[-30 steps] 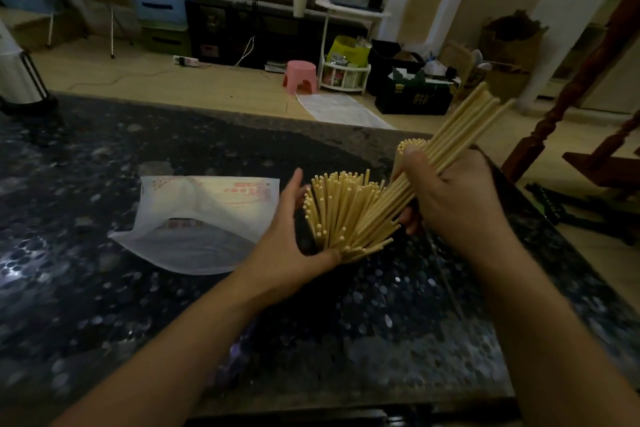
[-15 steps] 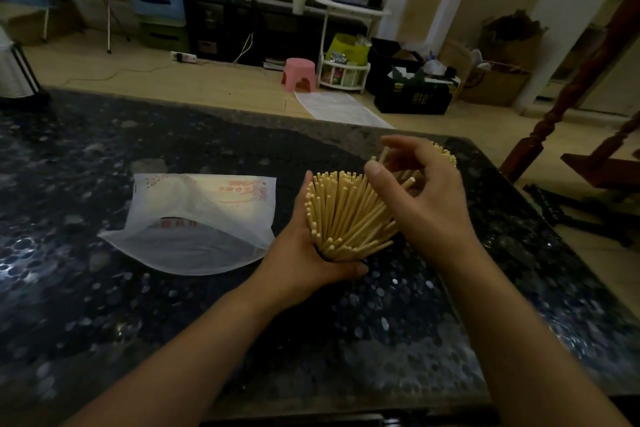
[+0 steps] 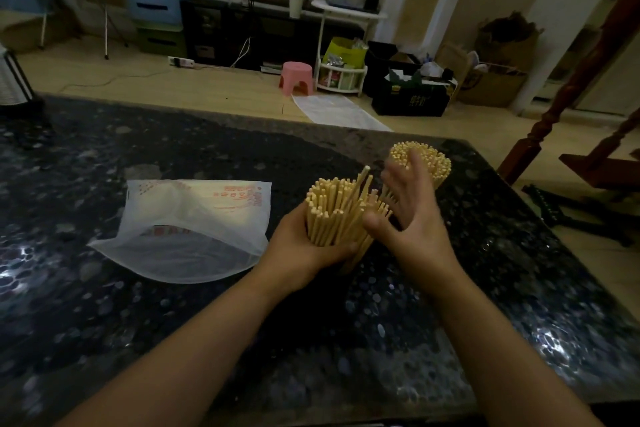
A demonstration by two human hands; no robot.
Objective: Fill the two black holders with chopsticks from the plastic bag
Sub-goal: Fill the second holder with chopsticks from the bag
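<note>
A dense bunch of pale wooden chopsticks (image 3: pixel 334 210) stands upright on the dark table, its black holder hidden in the gloom behind my hand. My left hand (image 3: pixel 304 246) wraps around the bunch from the left. My right hand (image 3: pixel 410 215) is flat with straight fingers, pressing against the bunch's right side; it is blurred. Behind the right hand a second packed bunch of chopsticks (image 3: pixel 431 158) stands upright. The white plastic bag (image 3: pixel 194 229) lies flat and open to the left; it looks empty.
The speckled black stone table (image 3: pixel 138 322) ends just beyond the far bunch. A metal stand (image 3: pixel 14 80) sits at the far left corner. Past the table are a pink stool (image 3: pixel 296 78), boxes and a wooden post (image 3: pixel 568 90).
A second ago my right hand gripped a slanted handful of chopsticks and lowered it into the near bunch. It has let go and now presses flat on the bunch's side.
</note>
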